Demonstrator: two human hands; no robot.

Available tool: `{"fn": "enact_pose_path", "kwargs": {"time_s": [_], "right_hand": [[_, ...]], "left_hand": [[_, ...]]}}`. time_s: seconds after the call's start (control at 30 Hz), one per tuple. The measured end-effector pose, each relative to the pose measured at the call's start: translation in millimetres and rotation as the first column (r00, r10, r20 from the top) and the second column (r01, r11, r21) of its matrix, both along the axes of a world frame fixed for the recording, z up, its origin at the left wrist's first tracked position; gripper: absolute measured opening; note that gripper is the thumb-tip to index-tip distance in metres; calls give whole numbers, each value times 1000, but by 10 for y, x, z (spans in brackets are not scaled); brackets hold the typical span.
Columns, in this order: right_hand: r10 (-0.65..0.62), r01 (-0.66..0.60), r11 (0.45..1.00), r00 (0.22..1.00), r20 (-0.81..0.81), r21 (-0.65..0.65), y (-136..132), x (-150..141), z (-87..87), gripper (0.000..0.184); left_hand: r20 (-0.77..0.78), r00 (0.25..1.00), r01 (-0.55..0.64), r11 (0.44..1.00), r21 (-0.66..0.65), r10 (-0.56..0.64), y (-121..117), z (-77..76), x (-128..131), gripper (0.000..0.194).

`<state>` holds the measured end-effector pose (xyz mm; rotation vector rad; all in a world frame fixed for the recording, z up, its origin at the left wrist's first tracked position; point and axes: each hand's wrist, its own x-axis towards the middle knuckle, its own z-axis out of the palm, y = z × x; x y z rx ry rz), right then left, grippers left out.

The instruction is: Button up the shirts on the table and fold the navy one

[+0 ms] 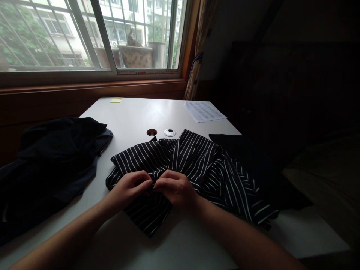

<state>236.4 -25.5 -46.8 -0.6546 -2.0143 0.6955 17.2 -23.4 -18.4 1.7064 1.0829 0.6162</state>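
A black shirt with white stripes point(194, 153) lies rumpled on the white table point(135, 112), its collar end toward me hard to make out among the folds. My left hand point(133, 186) pinches the cloth with thumb and fingers near the middle of the garment. Right beside it, my right hand point(176, 187) is closed on the same stretch of fabric, the fingertips of both hands almost meeting. Whatever small part sits between the fingertips is hidden. One striped flap hangs below the hands toward the table's near side.
Dark clothing point(56, 150) is heaped on the left. Another black cloth point(253, 165) lies at the right, partly under the striped garment. Printed papers point(205, 111), a yellow sticky note point(115, 100), a round hole point(152, 132) and a loose grommet cover point(169, 132) are farther back, before the window.
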Motion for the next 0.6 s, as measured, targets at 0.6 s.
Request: {"fn": "enact_pose_path", "kwargs": {"time_s": [0.6], "right_hand": [[4, 7, 995, 994, -107, 99, -52, -9, 89, 8]], "left_hand": [[-85, 996, -9, 997, 81, 16, 30, -39, -1, 29]]}}
